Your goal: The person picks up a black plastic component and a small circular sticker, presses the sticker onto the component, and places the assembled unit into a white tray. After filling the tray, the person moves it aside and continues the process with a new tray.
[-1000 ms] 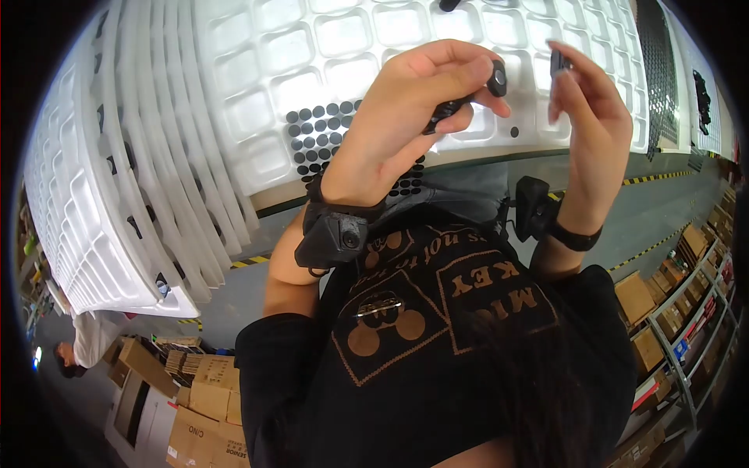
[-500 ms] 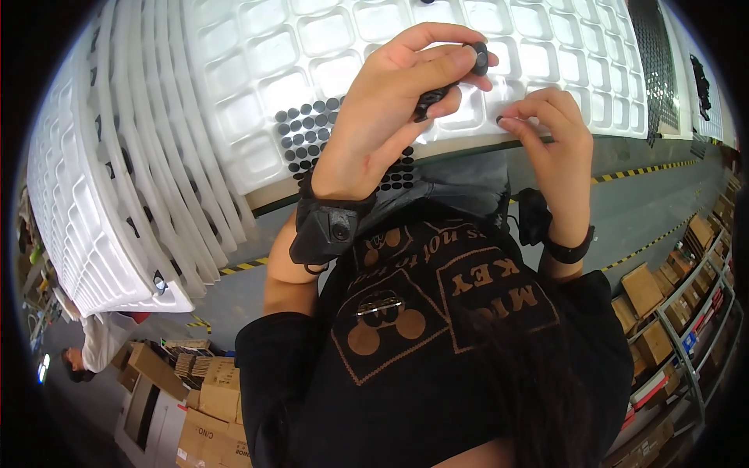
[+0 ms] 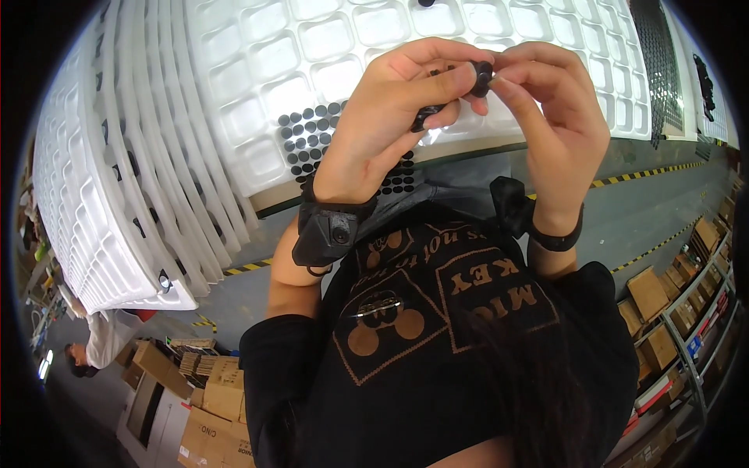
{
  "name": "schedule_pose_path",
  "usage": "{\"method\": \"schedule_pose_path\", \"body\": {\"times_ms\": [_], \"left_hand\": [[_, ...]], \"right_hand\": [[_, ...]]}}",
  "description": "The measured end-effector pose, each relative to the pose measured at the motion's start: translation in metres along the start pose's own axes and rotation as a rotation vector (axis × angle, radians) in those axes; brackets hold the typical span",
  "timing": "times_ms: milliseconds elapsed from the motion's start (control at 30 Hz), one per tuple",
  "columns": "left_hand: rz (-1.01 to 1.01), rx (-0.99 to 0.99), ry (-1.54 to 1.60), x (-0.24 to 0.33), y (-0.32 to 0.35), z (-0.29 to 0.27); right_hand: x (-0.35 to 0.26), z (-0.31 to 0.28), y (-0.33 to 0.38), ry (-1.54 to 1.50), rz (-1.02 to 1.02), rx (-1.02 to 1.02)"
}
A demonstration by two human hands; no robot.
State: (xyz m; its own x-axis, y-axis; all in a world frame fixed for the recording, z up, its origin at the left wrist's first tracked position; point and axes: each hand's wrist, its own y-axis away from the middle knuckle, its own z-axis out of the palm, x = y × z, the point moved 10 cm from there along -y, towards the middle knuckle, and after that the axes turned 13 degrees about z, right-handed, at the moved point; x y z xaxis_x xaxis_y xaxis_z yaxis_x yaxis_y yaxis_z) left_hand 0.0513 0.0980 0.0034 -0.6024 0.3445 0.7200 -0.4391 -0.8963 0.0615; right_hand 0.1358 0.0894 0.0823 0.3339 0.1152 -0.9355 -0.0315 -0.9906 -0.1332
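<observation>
Above the white tray (image 3: 331, 39), my left hand (image 3: 382, 101) is closed on a small black part with a rounded end (image 3: 482, 79), between thumb and index finger. More black (image 3: 426, 117), shiny and lumpy, shows under its curled fingers; I cannot tell whether it is the same piece. My right hand (image 3: 568, 117) meets it from the right, thumb and index finger pinched at the part's rounded end. Whatever those fingertips hold is hidden. Rows of small black discs (image 3: 300, 144) lie by my left wrist, partly covered by it.
The tray has many square shallow pockets, with a dark piece (image 3: 426, 2) at its far edge. Stacked white trays (image 3: 148, 156) stand at the left. Black mesh (image 3: 654, 70) lies at the right. Cardboard boxes (image 3: 207, 421), shelving (image 3: 679, 312) and another person (image 3: 101, 343) are farther off.
My right hand has risen and moved left, from above the tray's near edge up to the black part. Its fingertips showed a small black piece before. My left hand has shifted slightly nearer.
</observation>
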Motion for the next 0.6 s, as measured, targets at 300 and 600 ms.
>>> {"method": "schedule_pose_path", "body": {"times_ms": [300, 600], "left_hand": [[0.040, 0.063, -0.002, 0.003, 0.001, -0.005], [0.026, 0.030, 0.013, 0.000, 0.000, -0.004]], "right_hand": [[-0.001, 0.007, 0.000, 0.065, -0.003, -0.038], [0.020, -0.003, -0.005, -0.334, 0.215, 0.045]]}}
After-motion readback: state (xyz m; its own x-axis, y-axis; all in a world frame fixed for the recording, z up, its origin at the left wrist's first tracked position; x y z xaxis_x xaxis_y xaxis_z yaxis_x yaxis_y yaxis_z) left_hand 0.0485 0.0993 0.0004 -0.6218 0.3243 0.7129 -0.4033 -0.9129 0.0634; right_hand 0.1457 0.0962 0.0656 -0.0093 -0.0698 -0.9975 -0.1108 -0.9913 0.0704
